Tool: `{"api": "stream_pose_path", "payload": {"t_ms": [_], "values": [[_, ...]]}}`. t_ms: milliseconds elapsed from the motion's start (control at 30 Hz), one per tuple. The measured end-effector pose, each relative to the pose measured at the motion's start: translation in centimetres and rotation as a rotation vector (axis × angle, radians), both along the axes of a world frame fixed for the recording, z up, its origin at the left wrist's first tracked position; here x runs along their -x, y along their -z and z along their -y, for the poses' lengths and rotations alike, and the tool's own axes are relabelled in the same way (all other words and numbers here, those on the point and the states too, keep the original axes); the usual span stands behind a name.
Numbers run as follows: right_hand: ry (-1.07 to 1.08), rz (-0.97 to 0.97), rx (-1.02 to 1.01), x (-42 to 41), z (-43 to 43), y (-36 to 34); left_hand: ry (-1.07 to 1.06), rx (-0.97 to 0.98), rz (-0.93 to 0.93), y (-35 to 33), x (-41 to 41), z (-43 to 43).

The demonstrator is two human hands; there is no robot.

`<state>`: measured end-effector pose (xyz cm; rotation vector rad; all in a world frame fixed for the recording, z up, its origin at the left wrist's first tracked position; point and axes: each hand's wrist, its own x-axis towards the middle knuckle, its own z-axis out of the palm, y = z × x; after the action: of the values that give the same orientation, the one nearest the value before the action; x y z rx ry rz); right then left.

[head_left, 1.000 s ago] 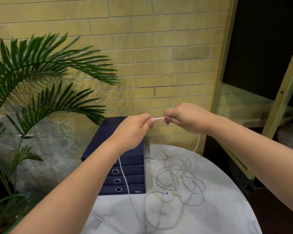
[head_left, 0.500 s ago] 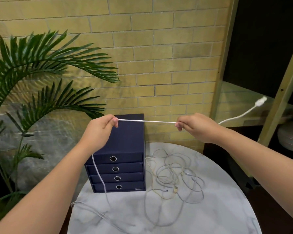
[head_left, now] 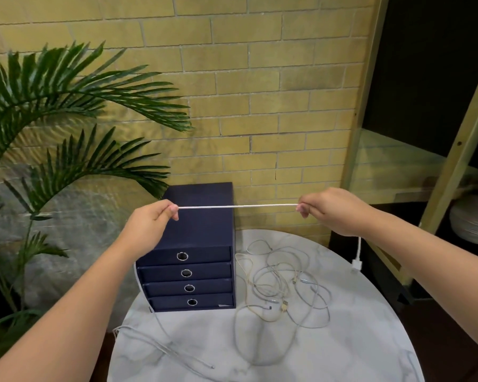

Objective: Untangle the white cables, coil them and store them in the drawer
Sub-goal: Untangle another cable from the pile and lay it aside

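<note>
White cable (head_left: 238,207) stretched straight and level between both hands, in the air above the drawer unit and the back of the table. Left hand (head_left: 149,221) pinches it between thumb and curled fingers at the left end of the taut span; right hand (head_left: 331,209) pinches it the same way at the right end, fingers curled in. Past the right hand the cable drops under the wrist, and its white plug (head_left: 357,264) hangs just off the table's right rim. Past the left hand it goes behind the forearm, shows again at the left side of the drawer unit, and runs slack across the front-left of the table (head_left: 342,340), with a loop over the edge. Remaining cables (head_left: 284,282) lie in a loose tangled pile on the tabletop, just right of the drawer unit, several loops overlapping, small connectors visible in the middle; some look white or grey, one more cream. Drawer unit (head_left: 196,232) is dark navy, four stacked drawers with ring pulls, all closed, standing at the back-left of the round white marble table. Behind it a yellow brick wall (head_left: 260,78). Palm plant (head_left: 66,106) on the left, fronds reaching over toward the drawer unit. Shelf frame (head_left: 453,161) on the right with dark openings, and a white ribbed vessel (head_left: 472,224) partly visible behind its slanted post.
</note>
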<state>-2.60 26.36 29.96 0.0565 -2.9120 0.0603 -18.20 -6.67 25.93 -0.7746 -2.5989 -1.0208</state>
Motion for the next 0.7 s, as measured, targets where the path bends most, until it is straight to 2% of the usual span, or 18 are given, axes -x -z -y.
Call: {"api": "stream_pose_path", "payload": {"t_ms": [200, 300, 367, 533, 633, 700], "values": [[0.016, -0.004, 0.007, 0.3, 0.2, -0.8, 0.138, 0.118, 0.229, 0.3, -0.3, -0.1], [-0.014, 0.026, -0.033, 0.6, 1.5, -1.5, 0.214, 0.249, 0.258, 0.0, -1.1, -1.6], [-0.051, 0.027, -0.073, 1.0, 2.6, -1.9, 0.287, 0.246, 0.265, -0.6, -2.6, -3.5], [-0.142, 0.0, -0.175, 2.1, 5.4, -2.5, 0.385, 0.085, 0.146, -2.4, -6.1, -8.5], [-0.19, -0.007, -0.103, 2.0, 5.9, -2.4, 0.348, 0.04, -0.018, -3.0, -6.6, -9.2], [-0.167, 0.006, -0.022, 1.5, 5.0, -2.1, 0.318, 0.032, -0.055, -3.1, -5.8, -8.1]]}}
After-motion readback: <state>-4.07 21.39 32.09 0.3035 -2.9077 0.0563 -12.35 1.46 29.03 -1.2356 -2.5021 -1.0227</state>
